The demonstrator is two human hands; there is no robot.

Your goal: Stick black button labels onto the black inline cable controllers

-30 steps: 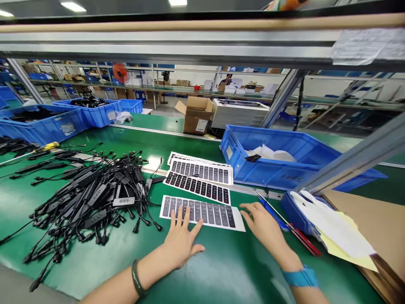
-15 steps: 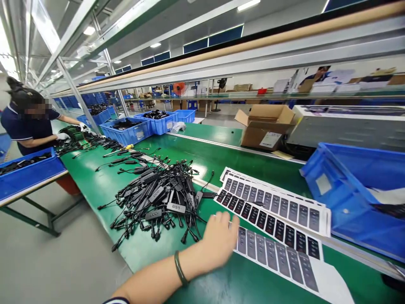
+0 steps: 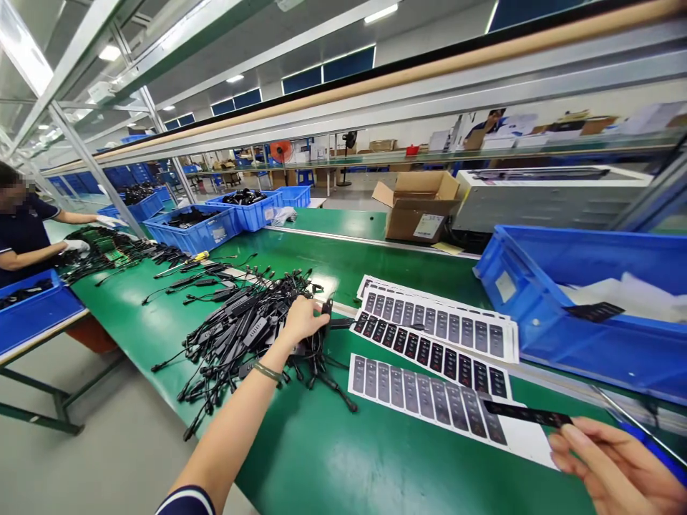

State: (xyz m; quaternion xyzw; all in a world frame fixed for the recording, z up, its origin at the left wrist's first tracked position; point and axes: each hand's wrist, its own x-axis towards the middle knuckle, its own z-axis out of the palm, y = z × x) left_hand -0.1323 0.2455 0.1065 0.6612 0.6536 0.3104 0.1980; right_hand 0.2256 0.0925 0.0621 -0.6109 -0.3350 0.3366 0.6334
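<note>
My left hand is stretched out over a heap of black cable controllers on the green table, its fingers closed on a black controller at the heap's right edge. My right hand sits at the lower right and pinches a thin black sticker strip that sticks out to the left. The strip hangs just above the nearest white sticker sheet. Two more sticker sheets lie behind it.
A blue bin with white bags stands at the right. A cardboard box and more blue bins sit farther back. Another person works at the far left. The table's near edge drops to grey floor.
My left hand left the sticker sheet, reached left and closed on a controller in the heap. My right hand came back into view holding a black strip. The view swung left.
</note>
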